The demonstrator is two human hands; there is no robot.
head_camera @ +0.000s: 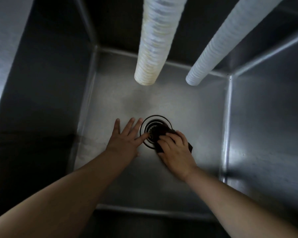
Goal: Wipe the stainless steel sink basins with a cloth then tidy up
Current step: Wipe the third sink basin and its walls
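- Wiping looks mid-way, I'd say: the right hand (pixel 176 149) is down in the basin (pixel 187 107) pressing a dark cloth (pixel 162 133) right on the drain (pixel 152 125), so this seems like the fiddly bit around the strainer.
- The floor looks fairly even and dull, but no clue if the walls are done; only one basin shows, and the tidying is surely left.
- Cloth sits under the right hand's fingers, bunched, poking out past the fingertips over the drain and at the wrist side. Hand is a bit blurred.
- Left hand (pixel 126 137) holds nothing, lies flat with fingers spread on the floor just left of the drain, one finger touching its rim.
- Two ribbed hoses (pixel 159 40) hang above the back.
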